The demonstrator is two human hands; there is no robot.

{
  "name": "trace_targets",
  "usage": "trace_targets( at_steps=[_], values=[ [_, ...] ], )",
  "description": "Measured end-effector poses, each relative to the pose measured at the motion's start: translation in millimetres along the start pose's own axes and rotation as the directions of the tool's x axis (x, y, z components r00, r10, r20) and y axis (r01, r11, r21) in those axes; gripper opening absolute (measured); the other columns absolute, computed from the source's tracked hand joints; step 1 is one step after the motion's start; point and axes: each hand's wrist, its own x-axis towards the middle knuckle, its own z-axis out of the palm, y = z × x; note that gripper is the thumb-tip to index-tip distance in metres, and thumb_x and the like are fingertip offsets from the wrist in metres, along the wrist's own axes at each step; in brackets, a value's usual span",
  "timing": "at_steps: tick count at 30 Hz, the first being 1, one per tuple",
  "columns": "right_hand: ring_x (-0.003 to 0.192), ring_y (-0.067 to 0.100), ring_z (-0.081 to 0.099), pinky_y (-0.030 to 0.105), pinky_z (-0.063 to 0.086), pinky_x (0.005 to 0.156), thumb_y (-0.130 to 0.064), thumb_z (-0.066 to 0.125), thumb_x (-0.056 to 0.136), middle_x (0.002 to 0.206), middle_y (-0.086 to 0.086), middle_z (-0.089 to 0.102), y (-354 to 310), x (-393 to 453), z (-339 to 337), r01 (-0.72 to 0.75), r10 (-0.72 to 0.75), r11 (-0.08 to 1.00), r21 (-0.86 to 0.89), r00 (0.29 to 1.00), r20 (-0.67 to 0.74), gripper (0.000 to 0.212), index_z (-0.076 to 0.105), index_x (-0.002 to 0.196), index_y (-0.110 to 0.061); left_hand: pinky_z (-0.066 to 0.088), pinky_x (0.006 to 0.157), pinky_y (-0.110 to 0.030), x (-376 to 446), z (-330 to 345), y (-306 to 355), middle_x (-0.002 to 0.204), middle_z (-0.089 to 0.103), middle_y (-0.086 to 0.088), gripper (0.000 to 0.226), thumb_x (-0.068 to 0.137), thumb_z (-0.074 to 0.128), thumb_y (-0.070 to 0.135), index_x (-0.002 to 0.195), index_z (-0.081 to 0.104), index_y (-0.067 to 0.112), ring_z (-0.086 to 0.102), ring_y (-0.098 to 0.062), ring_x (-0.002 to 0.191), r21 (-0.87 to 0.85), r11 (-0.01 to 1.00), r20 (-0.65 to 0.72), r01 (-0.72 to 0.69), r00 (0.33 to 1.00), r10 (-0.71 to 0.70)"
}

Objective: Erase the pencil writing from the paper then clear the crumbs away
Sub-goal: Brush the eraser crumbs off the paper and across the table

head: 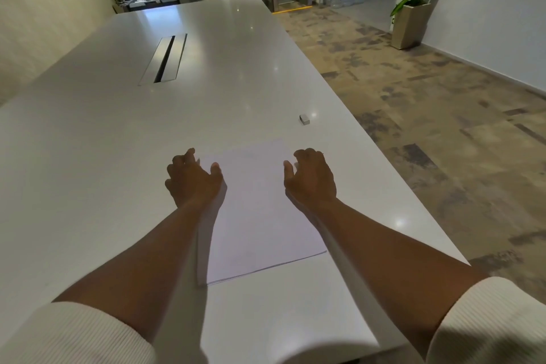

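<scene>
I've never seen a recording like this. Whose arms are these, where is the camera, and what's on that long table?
There is no machine here: a person wears a wide-angle camera on the head, so you look forward and down along their own arms. The left hand and right hand hang with loosely curled fingers at the two sides of a sheet of paper; neither holds anything. The paper lies near the front of a long white table. Any pencil writing on it is too faint to read here. Beyond the right hand, apart from the paper, lies a small eraser, not yet picked up.
</scene>
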Motion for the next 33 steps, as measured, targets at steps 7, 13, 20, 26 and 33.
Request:
trace_targets(
  at_steps=[7,13,20,26,33],
  values=[
    [0.151,0.021,-0.010,0.064,-0.006,0.115,-0.063,0.009,0.097,0.164,0.002,0.009,26,-1,6,0.147,-0.101,0.959,-0.243,0.976,0.191,0.065,0.043,0.142,-0.033,0.029,0.111,-0.044,-2,14,41,0.148,0.050,-0.002,0.050,0.099,0.058,0.036,0.147,0.050,0.024,0.036,-0.025,0.142,-0.007,0.979,0.083,-0.202,0.976,0.202],
    [0.147,0.022,-0.028,0.067,-0.017,0.109,-0.076,-0.012,0.084,0.164,0.008,-0.008,39,2,5,0.081,-0.014,0.953,-0.291,0.974,0.226,0.085,0.027,0.150,-0.039,0.028,0.119,-0.041,-6,42,86,0.150,0.054,0.000,0.041,0.103,0.053,0.030,0.144,0.055,0.026,0.039,-0.020,0.144,-0.080,0.906,0.157,-0.415,0.893,0.423],
    [0.149,0.027,-0.021,0.067,-0.012,0.111,-0.075,-0.007,0.087,0.163,0.016,-0.005,40,5,14,-0.215,0.240,0.908,-0.360,0.970,0.027,0.090,0.018,0.155,-0.021,0.024,0.119,-0.035,-12,71,112,0.153,0.052,0.002,0.040,0.108,0.044,0.028,0.146,0.054,0.021,0.042,-0.018,0.144,-0.034,0.825,0.237,-0.564,0.798,0.554],
    [0.147,0.022,-0.028,0.068,-0.016,0.109,-0.067,-0.015,0.087,0.163,0.011,-0.012,41,16,13,0.041,0.005,0.957,-0.286,0.987,0.159,0.080,0.026,0.151,-0.040,0.021,0.124,-0.041,-16,79,110,0.160,0.044,-0.003,0.044,0.111,0.034,0.025,0.151,0.049,0.016,0.033,-0.023,0.151,-0.018,0.829,0.321,-0.558,0.782,0.534],
    [0.149,0.028,-0.021,0.069,-0.015,0.108,-0.072,-0.009,0.087,0.162,0.020,-0.004,35,23,16,-0.284,0.307,0.893,-0.349,0.952,0.012,0.092,0.022,0.154,-0.018,0.013,0.128,-0.040,-18,83,110,0.166,0.035,-0.002,0.049,0.111,0.030,0.029,0.157,0.040,0.017,0.025,-0.020,0.155,0.002,0.836,0.320,-0.548,0.793,0.519]
  ],
)
